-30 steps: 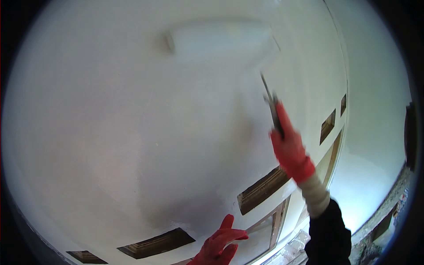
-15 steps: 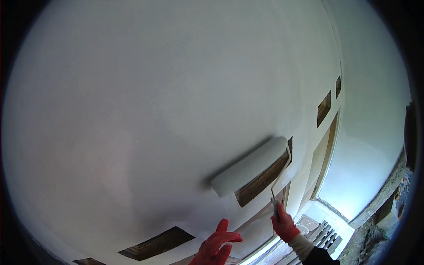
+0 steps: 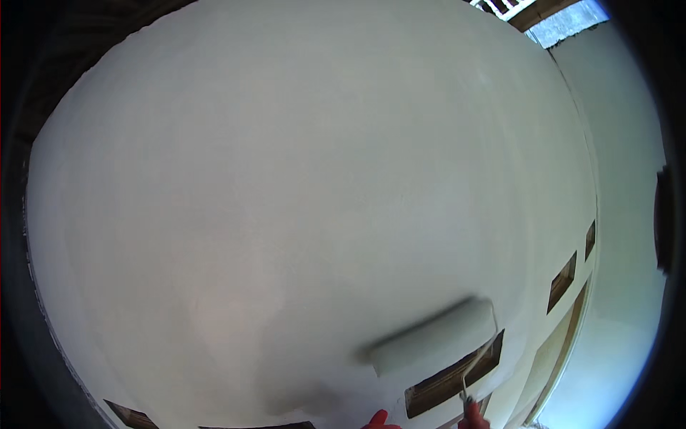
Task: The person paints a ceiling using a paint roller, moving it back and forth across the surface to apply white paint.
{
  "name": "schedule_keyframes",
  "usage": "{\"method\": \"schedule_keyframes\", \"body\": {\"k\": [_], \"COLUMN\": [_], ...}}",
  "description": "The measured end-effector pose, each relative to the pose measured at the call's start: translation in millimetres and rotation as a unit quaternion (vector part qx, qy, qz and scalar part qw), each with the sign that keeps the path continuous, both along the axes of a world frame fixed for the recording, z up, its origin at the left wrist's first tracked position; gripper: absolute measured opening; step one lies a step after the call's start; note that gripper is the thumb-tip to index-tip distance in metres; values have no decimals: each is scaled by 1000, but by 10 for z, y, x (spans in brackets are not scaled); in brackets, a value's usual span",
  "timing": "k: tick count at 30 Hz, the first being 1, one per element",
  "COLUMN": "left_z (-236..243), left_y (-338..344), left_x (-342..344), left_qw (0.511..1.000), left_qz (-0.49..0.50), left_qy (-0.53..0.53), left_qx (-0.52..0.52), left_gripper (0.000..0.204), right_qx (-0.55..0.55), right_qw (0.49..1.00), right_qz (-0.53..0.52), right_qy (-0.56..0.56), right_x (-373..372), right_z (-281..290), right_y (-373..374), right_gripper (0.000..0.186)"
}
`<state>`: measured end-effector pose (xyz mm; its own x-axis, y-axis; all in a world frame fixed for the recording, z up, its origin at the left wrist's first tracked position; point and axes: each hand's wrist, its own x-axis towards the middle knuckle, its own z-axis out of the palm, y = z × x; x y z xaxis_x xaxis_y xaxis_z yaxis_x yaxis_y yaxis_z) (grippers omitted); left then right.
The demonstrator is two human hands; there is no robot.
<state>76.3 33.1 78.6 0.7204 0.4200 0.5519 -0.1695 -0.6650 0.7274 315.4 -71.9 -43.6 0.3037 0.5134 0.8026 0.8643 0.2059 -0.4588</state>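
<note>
My right hand [image 3: 473, 416] in a red glove is closed on the handle of a paint roller at the bottom edge. The white roller sleeve [image 3: 432, 334] lies against the pale wall [image 3: 300, 179] just above a dark rectangular recess [image 3: 449, 375], with its wire frame crossing that recess. My left hand [image 3: 379, 422], also red-gloved, shows only outstretched fingertips at the lower edge, left of the right hand, with nothing seen in them.
Smaller recesses [image 3: 562, 282] run along the wall at right, beside a framed doorway [image 3: 572, 336]. An adjoining wall [image 3: 625, 214] meets it at a cracked corner. A white railing [image 3: 500, 8] and wooden beam show at top right, dark roofing at top left.
The roller came down from high on the wall to the recess. The view has since tilted upward, bringing railing and roof edge in and pushing both my hands to the bottom edge.
</note>
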Motion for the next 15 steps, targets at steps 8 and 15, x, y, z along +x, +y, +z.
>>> {"method": "schedule_keyframes", "body": {"k": [8, 15], "left_z": [392, 509], "left_y": [32, 314], "left_x": [-267, -641], "left_qw": [996, 992], "left_qz": [58, 92], "left_qy": [-31, -81], "left_qx": [66, 29], "left_gripper": [21, 21], "right_qx": [69, 139], "right_qw": [998, 990], "right_qz": [-5, -4], "right_qy": [-2, -8], "right_x": [244, -312], "right_z": [2797, 5369], "right_y": [391, 837], "right_gripper": [62, 48]}}
